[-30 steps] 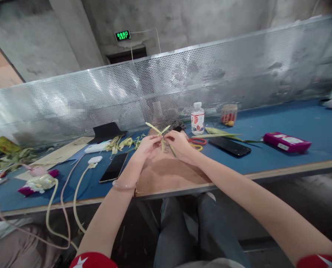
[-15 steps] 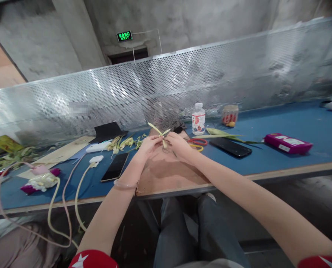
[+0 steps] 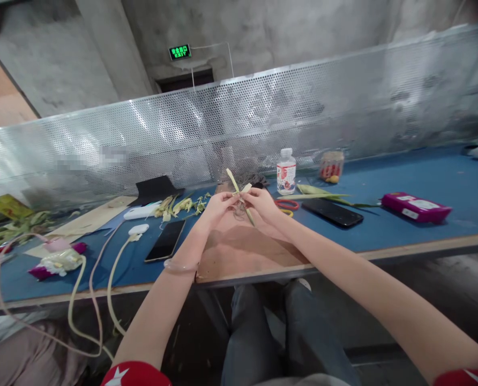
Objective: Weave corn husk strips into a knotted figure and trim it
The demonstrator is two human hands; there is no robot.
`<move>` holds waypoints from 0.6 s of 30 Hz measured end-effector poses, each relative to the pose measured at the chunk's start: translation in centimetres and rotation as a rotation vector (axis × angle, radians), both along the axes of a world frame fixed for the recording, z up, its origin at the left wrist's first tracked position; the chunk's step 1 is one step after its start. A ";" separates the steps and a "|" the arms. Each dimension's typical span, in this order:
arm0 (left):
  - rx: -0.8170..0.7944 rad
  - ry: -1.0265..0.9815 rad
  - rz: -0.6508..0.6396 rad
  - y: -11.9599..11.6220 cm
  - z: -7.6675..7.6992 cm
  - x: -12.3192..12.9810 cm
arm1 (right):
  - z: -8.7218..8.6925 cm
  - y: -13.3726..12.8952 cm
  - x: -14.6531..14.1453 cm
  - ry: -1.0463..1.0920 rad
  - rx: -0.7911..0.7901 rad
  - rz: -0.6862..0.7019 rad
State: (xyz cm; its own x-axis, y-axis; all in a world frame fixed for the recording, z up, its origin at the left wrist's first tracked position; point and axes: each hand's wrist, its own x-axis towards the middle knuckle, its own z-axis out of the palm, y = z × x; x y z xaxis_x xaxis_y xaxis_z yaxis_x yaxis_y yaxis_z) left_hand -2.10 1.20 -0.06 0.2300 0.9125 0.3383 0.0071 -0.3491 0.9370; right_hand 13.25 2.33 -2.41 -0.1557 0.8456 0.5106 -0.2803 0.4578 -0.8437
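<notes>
Leaf strips (image 3: 233, 180), pale green and crossing one another, are sitting between your two hands, over the far part of the brown board (image 3: 247, 254). Your left hand (image 3: 218, 206) is pinching them from the left with thumb and fingertips; your right hand (image 3: 262, 203) is pinching them from the right, fingertips close to the left's. One narrow end is pointing up and away, another is slanting down below the right fingers. Exact finger contact is blurring at this size.

Just beyond, a dark, tangled clump (image 3: 255, 177) is lying. Right of your right hand, red and yellow loops (image 3: 288, 204) are showing, partly hidden. Farther right, a black phone (image 3: 332, 213) is lying flat near a long green leaf (image 3: 315, 190); a white-capped bottle (image 3: 286, 172) is standing behind, with a clear jar (image 3: 331, 165) beyond it to the right. A purple packet (image 3: 416, 207) is resting farthest right of these. On your left, wilted plant pieces (image 3: 183, 206) and a second phone (image 3: 165, 241) are lying on the blue tabletop (image 3: 383, 234).
</notes>
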 end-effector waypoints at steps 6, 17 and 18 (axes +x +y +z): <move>0.000 0.020 0.054 -0.1 -0.2 0.0 | -0.1 0.0 -0.3 0.091 -0.137 0.092; 0.001 -0.149 0.084 0.2 0.1 0.2 | 0.1 0.5 0.1 0.211 -0.088 -0.006; -0.004 -0.151 0.095 0.2 0.1 0.2 | 0.1 0.5 0.2 0.136 -0.040 -0.033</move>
